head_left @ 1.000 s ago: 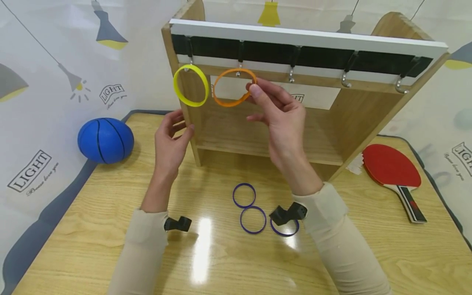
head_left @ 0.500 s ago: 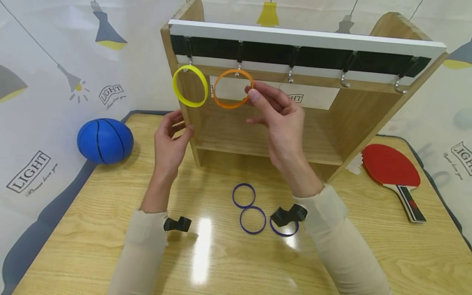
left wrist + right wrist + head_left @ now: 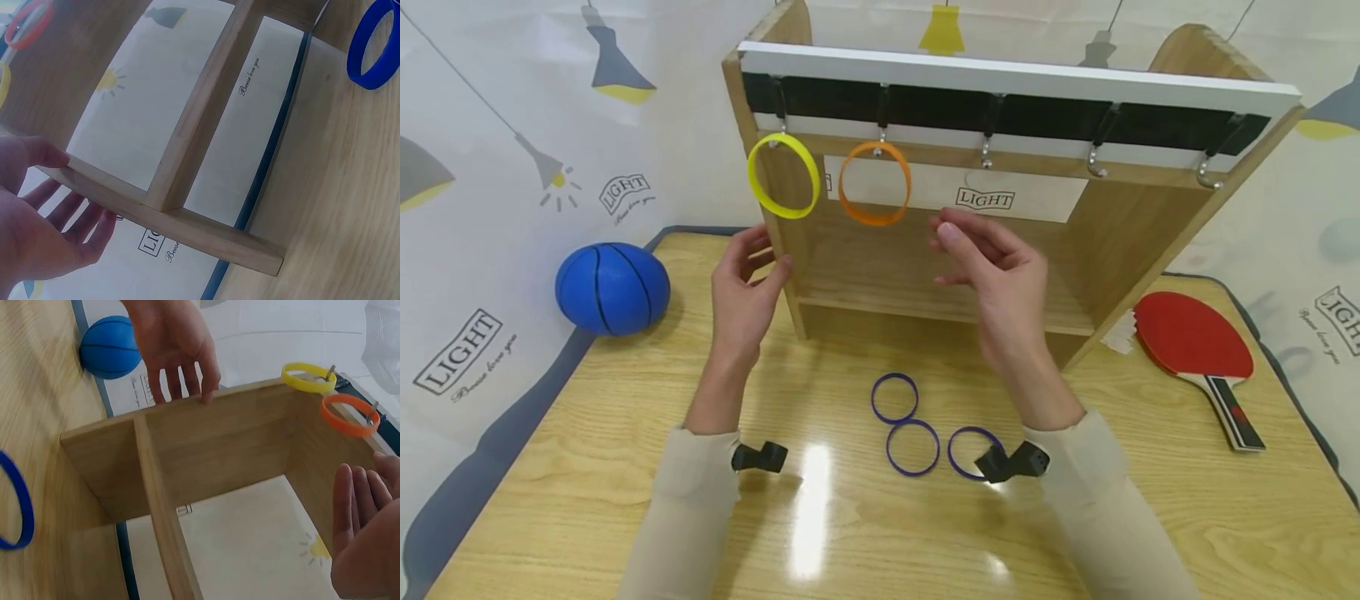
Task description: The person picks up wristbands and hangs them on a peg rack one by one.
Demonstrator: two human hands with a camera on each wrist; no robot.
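The orange ring (image 3: 874, 220) seems hung, the right hand's (image 3: 1000, 271) fingers empty; the shelf (image 3: 880, 262) is gripped by the left hand (image 3: 745, 296). A blue ring (image 3: 372, 81) is probably needed next.

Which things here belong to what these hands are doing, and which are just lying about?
Seem part of the job:
wooden rack, gripped by the left hand
its five hooks
yellow ring and orange ring, hanging on hooks
three dark blue rings on the table

Probably just lying about:
blue ball
red paddle
white item beside the paddle, unclear
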